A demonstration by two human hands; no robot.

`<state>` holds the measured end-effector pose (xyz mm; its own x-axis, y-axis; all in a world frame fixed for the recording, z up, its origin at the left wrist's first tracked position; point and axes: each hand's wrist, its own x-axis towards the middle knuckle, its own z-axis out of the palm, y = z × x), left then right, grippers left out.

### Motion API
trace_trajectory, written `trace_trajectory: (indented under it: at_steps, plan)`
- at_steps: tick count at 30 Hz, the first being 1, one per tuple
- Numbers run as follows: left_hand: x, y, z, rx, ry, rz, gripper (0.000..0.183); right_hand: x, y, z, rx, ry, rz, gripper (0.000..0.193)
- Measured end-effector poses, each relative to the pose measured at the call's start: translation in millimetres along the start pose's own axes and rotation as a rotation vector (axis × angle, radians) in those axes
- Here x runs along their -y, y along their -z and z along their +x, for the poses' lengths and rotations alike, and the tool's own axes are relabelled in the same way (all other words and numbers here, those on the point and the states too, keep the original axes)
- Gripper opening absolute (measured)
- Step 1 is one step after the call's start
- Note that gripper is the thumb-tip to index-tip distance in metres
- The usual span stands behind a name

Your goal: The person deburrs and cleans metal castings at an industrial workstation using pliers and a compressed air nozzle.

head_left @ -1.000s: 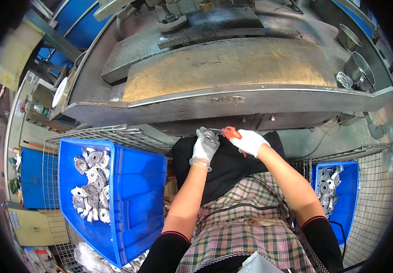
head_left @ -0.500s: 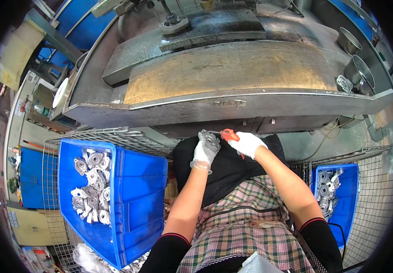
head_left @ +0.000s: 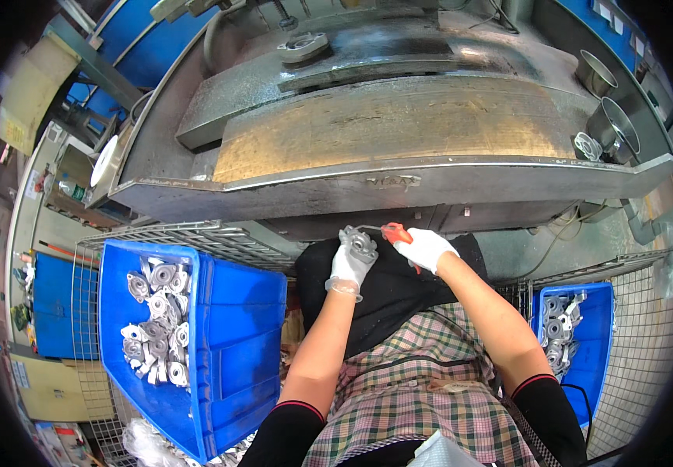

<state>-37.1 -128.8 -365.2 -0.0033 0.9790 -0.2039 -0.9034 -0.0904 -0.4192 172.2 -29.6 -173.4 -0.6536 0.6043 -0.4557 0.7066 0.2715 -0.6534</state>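
Note:
My left hand (head_left: 349, 265), in a whitish glove, is closed around a grey metal casting (head_left: 360, 246) with a rounded, lobed shape. In my white-gloved right hand (head_left: 427, 251) is a red-handled hand tool (head_left: 396, 233), gripped near its head. A thin metal shaft runs from the tool toward the casting's upper edge; whether its tip touches is too small to tell. Both hands are over the black cloth (head_left: 398, 292) on my lap, in front of the machine bench.
Blue bins stand left (head_left: 239, 350) and right (head_left: 597, 342), both holding several grey castings. Ahead is the bench's raised metal rim (head_left: 313, 183). A flanged metal piece (head_left: 303, 48) sits on the machine bed. Metal cups (head_left: 615, 128) and a light ring-shaped part (head_left: 587, 145) lie at right.
The machine's upright spindle has risen off the flanged piece on its bed. My hands stay nearly in place; the casting and the tool have shifted and tilted slightly.

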Motion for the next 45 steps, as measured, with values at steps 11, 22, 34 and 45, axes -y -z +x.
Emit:
trace_trajectory:
  at_steps: [11, 22, 34, 45]
  plan:
    - [48, -38, 5, -0.222, -0.161, 0.667, 0.038, 2, 29, -57, 0.029, 0.02, -0.287, 0.044]
    - [72, -57, 3, -0.298, -0.242, 0.618, 0.035, 1, 27, -67, 0.047, -0.026, -0.337, 0.042]
    - [46, -26, 13, 0.016, 0.002, 0.644, 0.039, -6, 27, -66, 0.031, -0.057, -0.324, 0.041]
    - [75, -76, -26, -0.134, -0.012, 0.674, 0.035, -5, 41, -88, -0.12, 0.001, -0.202, 0.044]
